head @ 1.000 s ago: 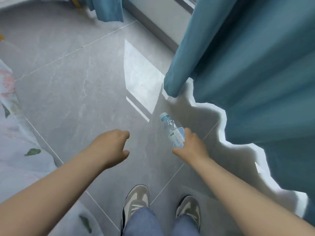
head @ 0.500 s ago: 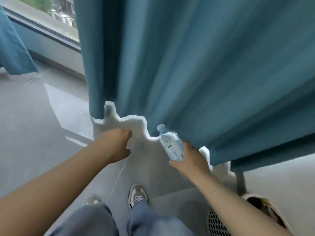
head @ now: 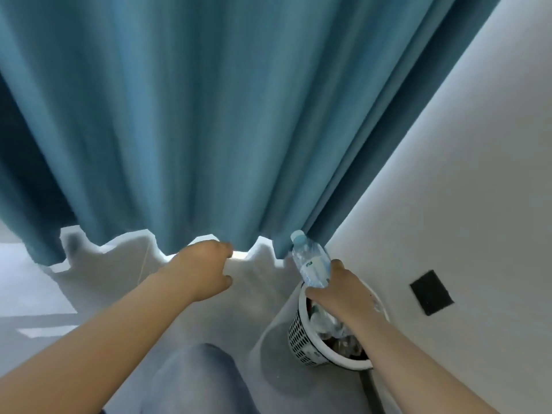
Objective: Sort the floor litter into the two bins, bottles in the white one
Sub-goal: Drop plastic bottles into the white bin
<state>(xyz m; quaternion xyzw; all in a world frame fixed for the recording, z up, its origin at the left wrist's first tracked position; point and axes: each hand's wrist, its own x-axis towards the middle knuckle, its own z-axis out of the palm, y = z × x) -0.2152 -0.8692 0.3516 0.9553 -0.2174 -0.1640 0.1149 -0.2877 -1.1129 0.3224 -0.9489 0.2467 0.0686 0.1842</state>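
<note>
The view has swung from open floor to the floor's corner by the wall. The white bin (head: pixel 299 339) now stands directly beneath the right hand (head: pixel 337 291), which grips the bottle (head: pixel 310 262) above its rim. The left hand (head: pixel 203 270) is curled and empty. Only the drop seems left.

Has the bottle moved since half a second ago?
Yes. The bottle in the right hand has travelled rightward along the curtain toward the white bin: then clearly left of it, now over its far rim.
</note>
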